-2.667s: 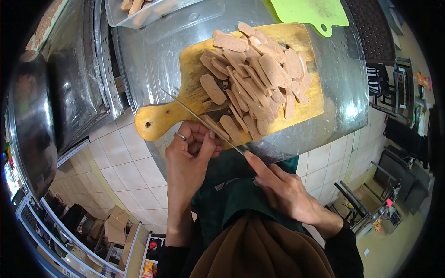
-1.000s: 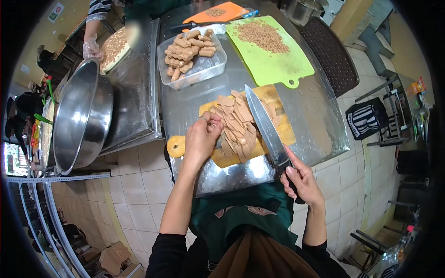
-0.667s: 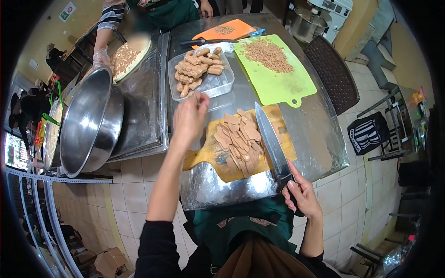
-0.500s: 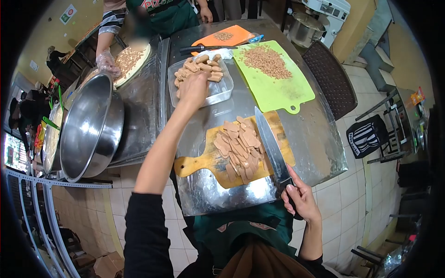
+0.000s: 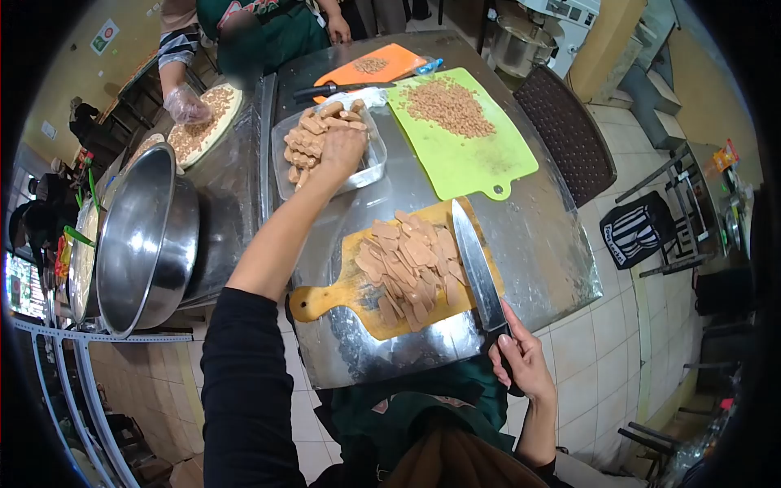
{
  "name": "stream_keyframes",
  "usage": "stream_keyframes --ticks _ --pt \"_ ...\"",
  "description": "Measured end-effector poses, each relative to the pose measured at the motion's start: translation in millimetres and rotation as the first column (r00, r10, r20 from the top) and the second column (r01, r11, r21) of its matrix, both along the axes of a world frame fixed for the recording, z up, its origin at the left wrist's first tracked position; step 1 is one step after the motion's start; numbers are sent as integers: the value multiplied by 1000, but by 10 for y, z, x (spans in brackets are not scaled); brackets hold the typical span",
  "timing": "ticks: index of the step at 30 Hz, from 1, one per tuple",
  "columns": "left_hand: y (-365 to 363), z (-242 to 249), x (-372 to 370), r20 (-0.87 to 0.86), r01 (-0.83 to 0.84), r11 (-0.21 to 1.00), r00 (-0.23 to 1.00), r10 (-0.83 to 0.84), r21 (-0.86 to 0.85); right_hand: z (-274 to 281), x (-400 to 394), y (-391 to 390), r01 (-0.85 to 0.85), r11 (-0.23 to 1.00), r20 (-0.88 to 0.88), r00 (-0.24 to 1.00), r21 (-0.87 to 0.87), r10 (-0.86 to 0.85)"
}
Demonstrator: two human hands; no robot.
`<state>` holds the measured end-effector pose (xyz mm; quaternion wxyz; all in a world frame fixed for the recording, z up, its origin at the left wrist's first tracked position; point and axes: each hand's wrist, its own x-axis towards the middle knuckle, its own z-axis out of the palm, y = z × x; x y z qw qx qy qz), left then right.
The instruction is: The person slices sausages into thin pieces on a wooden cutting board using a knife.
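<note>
My left hand reaches into a clear plastic container heaped with sausage pieces. Its fingertips are hidden among the pieces at the container's right side, so their grip cannot be made out. In my right hand is the black handle of a large kitchen knife. The knife's blade points away from me, along the right side of a wooden cutting board. A loose pile of flat sausage slices covers the middle of this board, left of the blade.
A green cutting board bears diced bits. Behind lie an orange board and a black-handled knife. A big steel bowl stands left. A co-worker's gloved hand touches a topped dough round.
My view has shifted a little, moving the table leftward in the picture. Inside the container my left hand has moved toward the right side. My right hand keeps its hold on the knife.
</note>
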<state>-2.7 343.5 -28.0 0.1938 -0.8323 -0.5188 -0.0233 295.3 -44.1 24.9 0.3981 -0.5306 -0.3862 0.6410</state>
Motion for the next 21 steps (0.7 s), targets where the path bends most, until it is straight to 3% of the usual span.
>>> stream_keyframes --ticks 2,3,4,6,9,14,15,19,21 --pt "-80 50 32 185 -54 998 981 56 -15 51 1 -8 21 999 8 1000 -26 -20" --pt "-139 122 -12 297 6 1000 955 -9 9 73 -2 -28 6 1000 25 1000 -7 -5" --pt "-300 316 -22 462 47 999 886 -49 16 88 -5 -43 -12 1000 42 999 15 11" --pt "-647 688 -56 697 70 988 716 48 -140 182 -41 -84 -65 997 80 995 38 61" --pt "-1331 1003 -202 838 138 963 532 125 -231 332 -156 -171 -213 977 189 960 9 207" --pt "-2496 755 -397 907 223 880 143 396 -420 365 -535 -215 -452 892 319 850 31 419" --pt "-2706 770 -342 861 175 843 118 495 -509 321 -614 -214 -479 877 320 837 38 443" --pt "-3179 399 -237 808 232 794 -48 587 -562 22 -731 -232 -519 844 462 787 139 408" --pt "-3283 225 -157 787 233 787 -118 605 -571 100 -712 -174 -488 871 495 770 50 403"
